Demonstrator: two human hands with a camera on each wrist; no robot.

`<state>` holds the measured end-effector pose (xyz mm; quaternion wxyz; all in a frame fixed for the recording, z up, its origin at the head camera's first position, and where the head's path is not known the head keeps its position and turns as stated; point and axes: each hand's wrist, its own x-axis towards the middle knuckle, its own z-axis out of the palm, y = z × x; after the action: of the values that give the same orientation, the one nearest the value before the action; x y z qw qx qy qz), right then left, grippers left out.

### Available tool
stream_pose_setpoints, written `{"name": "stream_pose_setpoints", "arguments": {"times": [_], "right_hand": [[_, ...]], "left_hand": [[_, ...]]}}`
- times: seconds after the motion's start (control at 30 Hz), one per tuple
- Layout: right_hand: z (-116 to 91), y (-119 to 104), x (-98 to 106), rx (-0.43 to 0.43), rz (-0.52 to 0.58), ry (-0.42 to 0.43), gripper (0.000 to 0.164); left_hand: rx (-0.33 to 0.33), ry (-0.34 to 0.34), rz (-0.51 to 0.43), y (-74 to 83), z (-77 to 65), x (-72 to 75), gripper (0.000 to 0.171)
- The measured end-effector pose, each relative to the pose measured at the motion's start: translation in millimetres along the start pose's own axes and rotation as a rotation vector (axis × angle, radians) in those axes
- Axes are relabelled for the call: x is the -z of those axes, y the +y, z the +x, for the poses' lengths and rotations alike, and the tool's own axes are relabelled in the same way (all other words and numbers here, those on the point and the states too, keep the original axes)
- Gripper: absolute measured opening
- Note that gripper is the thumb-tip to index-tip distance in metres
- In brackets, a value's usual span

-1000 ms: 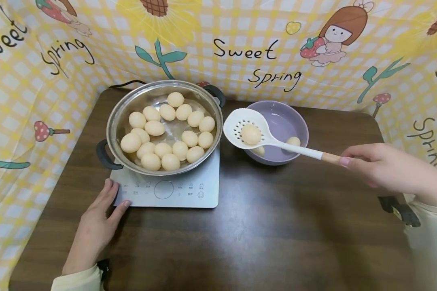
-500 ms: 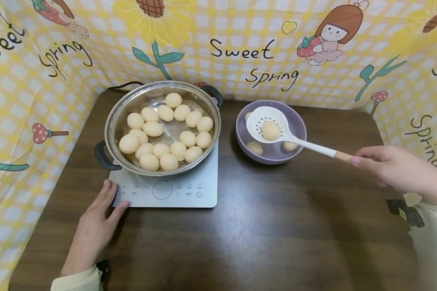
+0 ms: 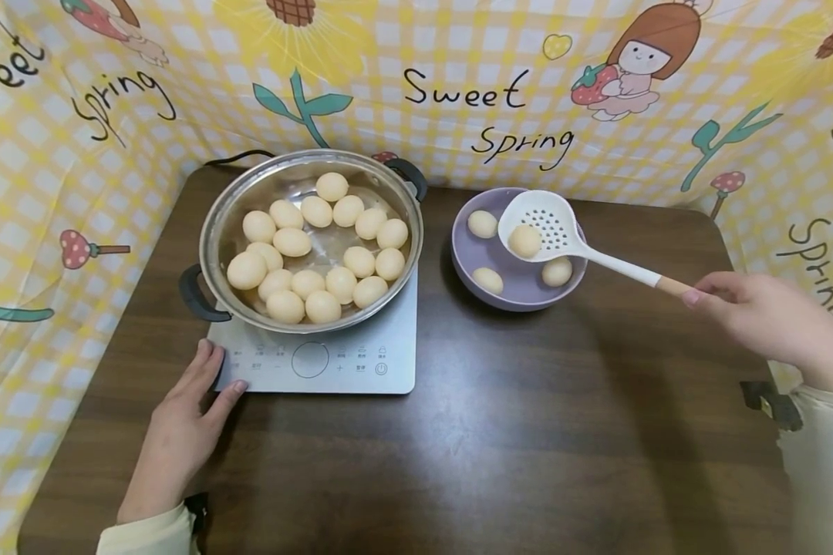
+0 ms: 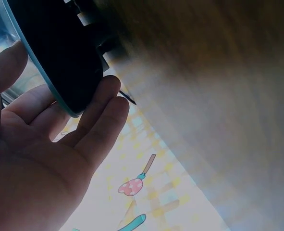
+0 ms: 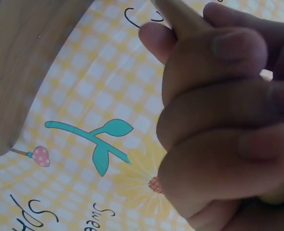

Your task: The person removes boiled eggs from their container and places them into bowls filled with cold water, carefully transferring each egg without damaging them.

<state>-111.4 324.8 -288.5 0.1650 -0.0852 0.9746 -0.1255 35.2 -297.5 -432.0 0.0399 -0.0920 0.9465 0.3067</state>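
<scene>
My right hand (image 3: pixel 770 320) grips the wooden handle (image 5: pixel 185 19) of a white slotted spoon (image 3: pixel 558 223), fingers curled round it. The spoon's head is over the purple bowl (image 3: pixel 467 266), tilted left, with an egg (image 3: pixel 525 241) at its left lip. Inside the bowl show three more eggs, one of them an egg (image 3: pixel 558 271) under the spoon's neck. My left hand (image 3: pixel 187 424) rests at the front left corner of the induction cooker (image 3: pixel 340 378). In the left wrist view its fairly straight fingers (image 4: pixel 103 120) touch that corner, two across the dark underside.
On the cooker stands a steel pot (image 3: pixel 312 327) with several eggs (image 3: pixel 286 307) in it. Its black handles (image 3: pixel 201 297) stick out at the sides. A patterned cloth (image 3: pixel 458 46) encloses the brown table (image 3: pixel 486 462) at the back and sides. A black cord (image 3: pixel 239 157) runs behind the pot.
The slotted spoon has moved right from beside the pot to over the purple bowl. Its head has tipped left and the egg has rolled to the lip. The left hand stays put.
</scene>
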Motion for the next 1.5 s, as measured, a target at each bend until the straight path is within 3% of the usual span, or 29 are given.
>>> {"name": "stream_pose_setpoints", "arguments": {"times": [0.2,0.5,0.8,1.5], "right_hand": [[-1.3,1.8,-2.2,0.014,-0.048,0.155,0.037],[-1.1,3.2,-5.5,0.007,-0.039,0.318,0.038],[-1.9,3.0,-4.6,-0.012,-0.03,0.381,0.049],[-7.4,-3.7,-13.6,-0.043,0.054,0.527,0.04]], "left_hand": [[-0.009,0.007,-0.006,0.3,-0.1,1.5,0.069],[0.002,0.006,-0.002,1.0,0.8,0.7,0.069],[0.009,0.012,-0.001,0.5,0.8,0.4,0.069],[-0.011,0.024,-0.009,-2.2,0.2,0.0,0.068]]}}
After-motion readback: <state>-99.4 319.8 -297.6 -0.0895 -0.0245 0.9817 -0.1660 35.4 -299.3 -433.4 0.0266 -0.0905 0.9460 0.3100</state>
